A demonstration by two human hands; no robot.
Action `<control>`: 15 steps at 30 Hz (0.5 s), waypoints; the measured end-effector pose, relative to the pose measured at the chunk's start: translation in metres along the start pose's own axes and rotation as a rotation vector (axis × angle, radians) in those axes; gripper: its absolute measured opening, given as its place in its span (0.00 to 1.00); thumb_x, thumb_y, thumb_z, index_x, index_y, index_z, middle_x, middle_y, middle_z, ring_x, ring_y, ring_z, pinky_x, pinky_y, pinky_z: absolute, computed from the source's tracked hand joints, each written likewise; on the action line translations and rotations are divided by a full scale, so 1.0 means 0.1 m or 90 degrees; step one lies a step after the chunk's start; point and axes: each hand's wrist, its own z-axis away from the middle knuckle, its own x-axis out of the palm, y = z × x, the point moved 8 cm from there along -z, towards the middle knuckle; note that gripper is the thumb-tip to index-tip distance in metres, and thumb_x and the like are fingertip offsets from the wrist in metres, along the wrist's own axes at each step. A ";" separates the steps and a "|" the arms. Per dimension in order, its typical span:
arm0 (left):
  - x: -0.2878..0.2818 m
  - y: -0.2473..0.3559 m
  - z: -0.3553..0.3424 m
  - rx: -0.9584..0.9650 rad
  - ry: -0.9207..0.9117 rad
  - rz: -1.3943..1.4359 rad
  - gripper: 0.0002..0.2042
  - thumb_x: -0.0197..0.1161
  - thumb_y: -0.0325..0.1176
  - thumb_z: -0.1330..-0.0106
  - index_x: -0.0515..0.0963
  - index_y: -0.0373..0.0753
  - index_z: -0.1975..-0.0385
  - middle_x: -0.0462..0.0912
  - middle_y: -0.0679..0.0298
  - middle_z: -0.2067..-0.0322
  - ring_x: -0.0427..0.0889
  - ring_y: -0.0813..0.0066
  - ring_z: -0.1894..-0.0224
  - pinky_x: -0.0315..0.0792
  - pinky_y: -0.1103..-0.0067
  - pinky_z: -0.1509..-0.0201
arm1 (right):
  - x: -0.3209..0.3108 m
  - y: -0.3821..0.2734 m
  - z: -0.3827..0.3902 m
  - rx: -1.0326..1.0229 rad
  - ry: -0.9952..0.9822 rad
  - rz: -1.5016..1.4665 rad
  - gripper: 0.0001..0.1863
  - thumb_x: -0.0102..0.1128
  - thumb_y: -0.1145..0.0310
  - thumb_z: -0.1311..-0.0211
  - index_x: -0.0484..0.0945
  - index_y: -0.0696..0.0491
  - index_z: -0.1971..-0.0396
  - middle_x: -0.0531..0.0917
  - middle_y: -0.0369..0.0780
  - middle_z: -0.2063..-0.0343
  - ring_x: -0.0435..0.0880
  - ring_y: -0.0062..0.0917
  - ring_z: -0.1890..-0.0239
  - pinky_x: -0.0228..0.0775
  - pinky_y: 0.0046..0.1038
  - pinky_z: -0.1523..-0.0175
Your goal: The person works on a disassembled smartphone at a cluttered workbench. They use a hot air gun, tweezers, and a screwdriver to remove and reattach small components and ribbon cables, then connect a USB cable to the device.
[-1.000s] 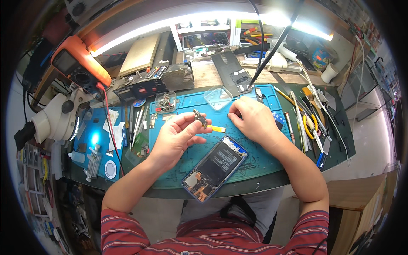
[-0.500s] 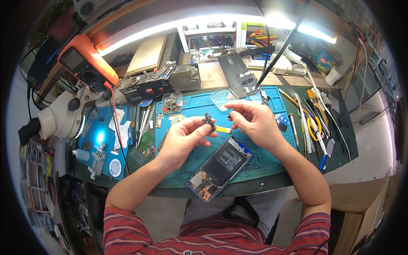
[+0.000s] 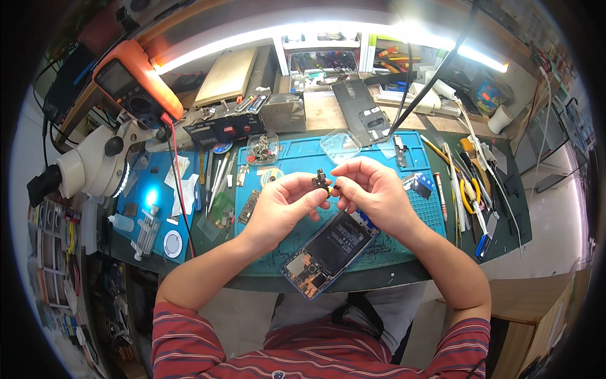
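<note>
My left hand [image 3: 282, 207] pinches a small black phone part [image 3: 320, 179] that looks like a camera module. Close beside it, my right hand [image 3: 381, 197] is closed, thumb and forefinger meeting on a small dark piece too tiny to name. A bit of yellow shows between the two hands. Below them lies an opened phone [image 3: 334, 249], tilted on the blue work mat [image 3: 268, 256]. Its black battery and copper-coloured board are exposed, and my right hand covers its upper end.
A loose circuit board [image 3: 249, 207] lies left of my left hand. Behind are a clear box of small parts [image 3: 262, 149] and a clear lid [image 3: 340, 146]. Pliers and tools [image 3: 470, 192] crowd the right. An orange multimeter [image 3: 136, 85] and a microscope [image 3: 95, 161] stand left.
My right hand has moved left and down, so its fingertips now meet those of my left hand. The black part has shifted slightly right. The view has shifted a little.
</note>
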 end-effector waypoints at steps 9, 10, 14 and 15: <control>0.03 -0.05 0.01 -0.023 -0.004 -0.014 0.11 0.64 0.31 0.21 0.80 0.33 0.46 0.87 0.62 0.56 0.84 0.82 0.60 0.79 0.84 0.66 | 0.09 0.03 0.02 0.035 -0.025 0.036 0.12 0.66 0.67 0.24 0.80 0.58 0.50 0.91 0.39 0.63 0.89 0.18 0.66 0.80 0.20 0.64; 0.03 -0.05 0.01 -0.022 -0.001 -0.024 0.11 0.64 0.30 0.21 0.80 0.33 0.46 0.87 0.63 0.57 0.84 0.83 0.61 0.79 0.85 0.67 | 0.09 0.04 0.02 0.040 -0.028 0.035 0.12 0.66 0.67 0.24 0.80 0.58 0.50 0.91 0.39 0.63 0.89 0.18 0.66 0.80 0.20 0.64; 0.06 -0.04 0.01 -0.027 -0.004 -0.056 0.10 0.64 0.30 0.22 0.79 0.33 0.48 0.87 0.62 0.57 0.84 0.82 0.61 0.79 0.84 0.69 | 0.09 0.06 0.02 0.062 -0.025 0.036 0.12 0.65 0.67 0.24 0.80 0.59 0.50 0.91 0.40 0.64 0.90 0.18 0.67 0.80 0.20 0.65; 0.07 -0.05 0.01 -0.031 -0.008 -0.061 0.10 0.65 0.31 0.22 0.79 0.33 0.49 0.87 0.62 0.57 0.85 0.82 0.61 0.79 0.84 0.69 | 0.10 0.06 0.02 0.059 -0.027 0.030 0.12 0.65 0.67 0.24 0.80 0.59 0.50 0.91 0.40 0.64 0.90 0.18 0.67 0.80 0.20 0.65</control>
